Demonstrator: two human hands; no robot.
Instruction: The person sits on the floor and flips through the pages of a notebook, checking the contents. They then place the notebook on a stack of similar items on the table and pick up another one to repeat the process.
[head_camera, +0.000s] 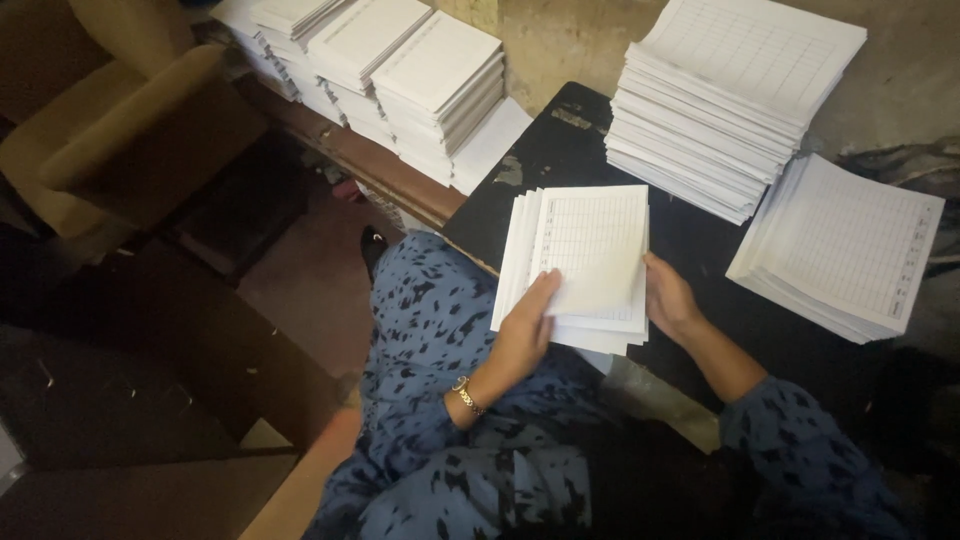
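A small fanned stack of white ruled sheets (585, 250) lies at the near edge of a black table (690, 250). My left hand (525, 325) grips the stack's lower left corner, thumb on top of the upper sheet. At the lower right side, my right hand (668, 298) holds the stack's edge. A gold bracelet sits on my left wrist, and both arms wear blue patterned sleeves.
A tall pile of ruled sheets (725, 95) stands at the table's back, a lower pile (845, 245) to the right. More white stacks (400, 70) line a wooden ledge at upper left. A tan armchair (120, 130) stands left, over a dark floor.
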